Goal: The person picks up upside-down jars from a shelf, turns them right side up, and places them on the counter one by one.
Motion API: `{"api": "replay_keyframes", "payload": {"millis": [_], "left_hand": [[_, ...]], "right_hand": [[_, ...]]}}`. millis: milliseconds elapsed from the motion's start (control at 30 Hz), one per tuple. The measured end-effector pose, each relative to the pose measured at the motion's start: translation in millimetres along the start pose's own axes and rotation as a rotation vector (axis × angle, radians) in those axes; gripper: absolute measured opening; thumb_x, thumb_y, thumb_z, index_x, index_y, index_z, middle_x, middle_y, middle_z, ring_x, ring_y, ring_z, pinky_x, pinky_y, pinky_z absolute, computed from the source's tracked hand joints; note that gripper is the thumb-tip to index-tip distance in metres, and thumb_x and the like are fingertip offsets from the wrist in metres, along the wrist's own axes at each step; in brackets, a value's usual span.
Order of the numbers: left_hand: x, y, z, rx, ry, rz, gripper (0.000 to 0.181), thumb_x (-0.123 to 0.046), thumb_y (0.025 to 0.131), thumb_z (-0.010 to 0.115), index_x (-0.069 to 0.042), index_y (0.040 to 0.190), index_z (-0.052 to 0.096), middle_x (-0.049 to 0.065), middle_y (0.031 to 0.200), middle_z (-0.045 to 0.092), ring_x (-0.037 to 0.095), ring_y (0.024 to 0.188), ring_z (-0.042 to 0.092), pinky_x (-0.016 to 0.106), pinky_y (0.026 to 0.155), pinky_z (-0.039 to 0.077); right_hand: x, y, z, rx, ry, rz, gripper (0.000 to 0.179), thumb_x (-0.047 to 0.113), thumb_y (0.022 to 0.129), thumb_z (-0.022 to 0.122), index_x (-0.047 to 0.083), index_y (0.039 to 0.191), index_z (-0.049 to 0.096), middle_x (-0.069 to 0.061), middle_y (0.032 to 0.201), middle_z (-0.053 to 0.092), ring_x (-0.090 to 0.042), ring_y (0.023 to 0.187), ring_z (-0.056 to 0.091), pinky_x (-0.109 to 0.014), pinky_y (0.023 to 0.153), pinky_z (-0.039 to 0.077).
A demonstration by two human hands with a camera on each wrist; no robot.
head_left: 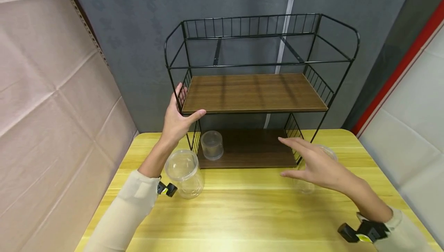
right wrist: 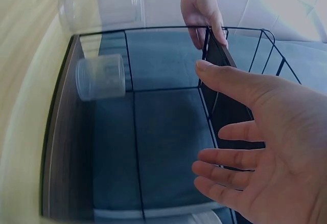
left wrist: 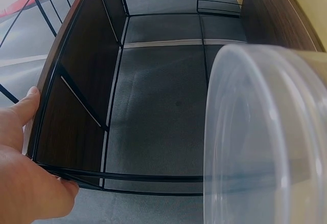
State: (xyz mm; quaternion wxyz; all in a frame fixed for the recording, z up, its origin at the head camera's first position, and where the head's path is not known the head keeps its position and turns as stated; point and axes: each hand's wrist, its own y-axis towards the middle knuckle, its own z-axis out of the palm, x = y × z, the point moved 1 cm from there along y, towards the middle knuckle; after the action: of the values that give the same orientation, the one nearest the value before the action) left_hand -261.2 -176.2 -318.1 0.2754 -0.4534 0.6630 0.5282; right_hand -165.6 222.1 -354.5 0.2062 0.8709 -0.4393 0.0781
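A black wire rack (head_left: 254, 112) with brown wood-look shelves stands at the back of the table. My left hand (head_left: 177, 123) grips its left side at the middle shelf (head_left: 254, 92), thumb over the front edge and fingers around the side wires. In the left wrist view the same hand (left wrist: 30, 168) holds that shelf corner. My right hand (head_left: 313, 163) hovers at the rack's lower right with thumb and fingers apart, nothing between them. Behind it, partly hidden, is a clear jar (head_left: 306, 187). A small clear jar (head_left: 212, 146) sits on the bottom shelf's left end.
A larger clear lidded jar (head_left: 187, 178) stands on the yellow wooden table (head_left: 243, 213), beside my left wrist and in front of the rack. Grey cloth (head_left: 138, 44) hangs behind the rack. Pale sheets (head_left: 52, 128) line the left and right sides.
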Motion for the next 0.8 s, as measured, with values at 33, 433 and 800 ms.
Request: {"api": "replay_keyframes", "payload": {"millis": [33, 433, 800], "left_hand": [[0.3, 0.1, 0.1, 0.0, 0.0, -0.001, 0.107, -0.029, 0.09, 0.088, -0.027, 0.171, 0.017, 0.003, 0.173, 0.03, 0.015, 0.16, 0.027, 0.037, 0.131, 0.022], [-0.1, -0.3, 0.5, -0.001, 0.002, -0.003, 0.107, -0.028, 0.09, 0.088, -0.027, 0.171, 0.018, 0.005, 0.174, 0.03, 0.014, 0.159, 0.027, 0.038, 0.131, 0.022], [1.2, 0.4, 1.3, 0.001, 0.0, -0.001, 0.107, -0.027, 0.09, 0.088, -0.027, 0.171, 0.017, 0.006, 0.174, 0.03, 0.015, 0.16, 0.026, 0.039, 0.131, 0.021]], "right_hand": [[1.1, 2.3, 3.3, -0.001, 0.011, -0.001, 0.092, 0.042, 0.082, 0.092, 0.005, 0.156, 0.051, -0.025, 0.148, 0.058, -0.038, 0.113, 0.071, -0.058, 0.091, 0.06], [9.0, 28.3, 41.4, -0.003, 0.187, 0.003, 0.09, 0.038, 0.085, 0.09, 0.004, 0.157, 0.049, -0.02, 0.149, 0.058, -0.04, 0.123, 0.066, -0.055, 0.095, 0.059], [12.0, 57.9, 70.7, -0.025, 0.384, 0.031, 0.087, 0.032, 0.087, 0.09, 0.002, 0.157, 0.048, -0.019, 0.157, 0.052, -0.038, 0.137, 0.058, -0.052, 0.11, 0.052]]}}
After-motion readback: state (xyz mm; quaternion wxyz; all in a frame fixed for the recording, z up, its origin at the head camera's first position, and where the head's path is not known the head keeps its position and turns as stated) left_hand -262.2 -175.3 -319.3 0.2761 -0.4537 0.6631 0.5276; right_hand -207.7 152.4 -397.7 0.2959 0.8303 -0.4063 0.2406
